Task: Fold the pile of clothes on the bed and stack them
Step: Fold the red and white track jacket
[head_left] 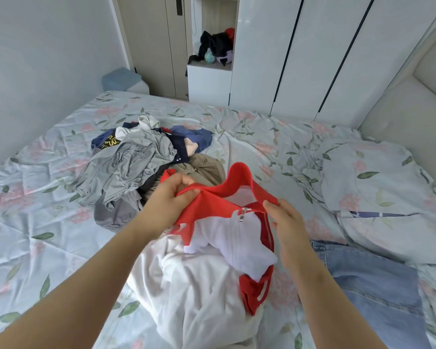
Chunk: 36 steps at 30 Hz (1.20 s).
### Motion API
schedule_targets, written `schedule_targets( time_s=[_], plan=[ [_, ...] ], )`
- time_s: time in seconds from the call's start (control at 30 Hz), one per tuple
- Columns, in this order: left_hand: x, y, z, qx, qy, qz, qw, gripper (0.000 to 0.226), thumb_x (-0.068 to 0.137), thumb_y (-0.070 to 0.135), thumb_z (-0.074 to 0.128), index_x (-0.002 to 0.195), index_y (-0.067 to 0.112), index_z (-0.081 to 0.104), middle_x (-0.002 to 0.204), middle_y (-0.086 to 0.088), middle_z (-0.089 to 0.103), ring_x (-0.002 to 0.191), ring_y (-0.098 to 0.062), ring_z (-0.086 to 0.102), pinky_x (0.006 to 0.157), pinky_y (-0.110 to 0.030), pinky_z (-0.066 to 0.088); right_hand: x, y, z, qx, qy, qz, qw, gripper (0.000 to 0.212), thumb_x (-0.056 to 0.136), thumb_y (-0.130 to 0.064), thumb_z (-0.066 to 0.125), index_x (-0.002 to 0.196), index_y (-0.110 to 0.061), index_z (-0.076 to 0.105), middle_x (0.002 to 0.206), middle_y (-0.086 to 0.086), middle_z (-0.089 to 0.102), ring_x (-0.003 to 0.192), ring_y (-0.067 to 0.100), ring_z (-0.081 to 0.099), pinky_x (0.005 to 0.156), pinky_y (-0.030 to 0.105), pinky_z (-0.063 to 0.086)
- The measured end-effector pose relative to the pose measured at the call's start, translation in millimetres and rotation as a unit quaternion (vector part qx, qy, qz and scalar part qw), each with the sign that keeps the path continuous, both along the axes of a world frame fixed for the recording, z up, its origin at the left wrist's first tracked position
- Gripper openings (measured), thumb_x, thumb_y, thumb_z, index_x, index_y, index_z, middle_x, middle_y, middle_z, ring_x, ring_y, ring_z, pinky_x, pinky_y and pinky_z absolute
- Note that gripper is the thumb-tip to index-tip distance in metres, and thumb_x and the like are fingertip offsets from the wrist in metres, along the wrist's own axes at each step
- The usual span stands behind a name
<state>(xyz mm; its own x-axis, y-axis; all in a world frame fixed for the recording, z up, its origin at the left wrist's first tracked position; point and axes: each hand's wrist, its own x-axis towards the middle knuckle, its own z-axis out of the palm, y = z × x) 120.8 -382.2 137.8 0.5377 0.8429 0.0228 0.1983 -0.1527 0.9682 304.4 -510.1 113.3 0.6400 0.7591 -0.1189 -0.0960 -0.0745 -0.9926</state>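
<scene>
Yellow lettering (110, 142) on the navy garment (98, 143) is too crumpled to read.

The bed (48, 248) bears a clothes pile (136, 157), jeans (373, 280) and a pillow (373, 177).

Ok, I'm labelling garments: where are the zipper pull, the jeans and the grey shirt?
zipper pull (241, 218), head view, on the metal tab
jeans (370, 278), head view, middle of the denim
grey shirt (134, 159), head view, its crumpled middle
</scene>
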Motion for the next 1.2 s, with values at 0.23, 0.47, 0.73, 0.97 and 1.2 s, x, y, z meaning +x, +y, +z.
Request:
schedule_targets(
  time_s=[0.23,0.47,0.73,0.97,1.2],
  plan=[
    [0,-13,50,-0.189,-0.165,-0.164,0.954,0.019,0.066,0.019,0.074,0.084,0.014,0.074,0.079,-0.004,0.067,0.069,-0.013,0.063,0.069,-0.023,0.052,-6,9,-27,0.03,0.08,0.158,0.984,0.078,0.068,-0.049,0.066,0.138,-0.045,0.033,0.139,-0.021,0.042,0.121,-0.005,0.047,0.098,0.027,0.037],
    [-1,-5,54,-0.265,-0.207,-0.166,0.927,0.046,0.039,0.036,0.091,0.077,0.015,0.079,0.078,-0.004,0.073,0.071,-0.013,0.07,0.072,-0.023,0.057,-23,19,-32,-0.042,0.106,0.355,0.928,0.052,0.064,-0.025,0.073,0.114,-0.027,0.062,0.096,-0.007,0.071,0.092,0.011,0.066,0.077,0.025,0.052],
    [-17,17,-12,-0.339,-0.193,0.074,0.918,0.039,0.087,0.042,0.051,0.108,0.012,0.062,0.089,-0.008,0.071,0.074,-0.017,0.069,0.071,-0.029,0.057,-14,17,-32,-0.014,0.068,0.152,0.986,0.018,0.08,-0.015,0.072,0.096,-0.02,0.075,0.089,-0.002,0.075,0.087,0.012,0.069,0.077,0.025,0.053],
    [-17,-31,-62,-0.261,0.031,-0.125,0.957,0.056,0.076,0.038,0.076,0.122,0.011,0.055,0.102,-0.014,0.063,0.093,-0.022,0.053,0.087,-0.038,0.041,-4,25,-6,0.025,0.039,0.088,0.995,0.03,0.077,-0.034,0.073,0.106,-0.025,0.067,0.094,-0.01,0.074,0.089,0.004,0.068,0.078,0.027,0.052],
    [-11,-11,-39,-0.254,-0.094,0.036,0.962,0.018,0.095,0.01,0.049,0.09,0.007,0.066,0.076,-0.005,0.074,0.065,-0.013,0.069,0.059,-0.023,0.055,15,12,-7,-0.083,-0.172,0.003,0.982,0.025,0.083,-0.028,0.067,0.106,-0.025,0.058,0.081,-0.013,0.062,0.074,0.007,0.059,0.072,0.027,0.041]
  ],
)
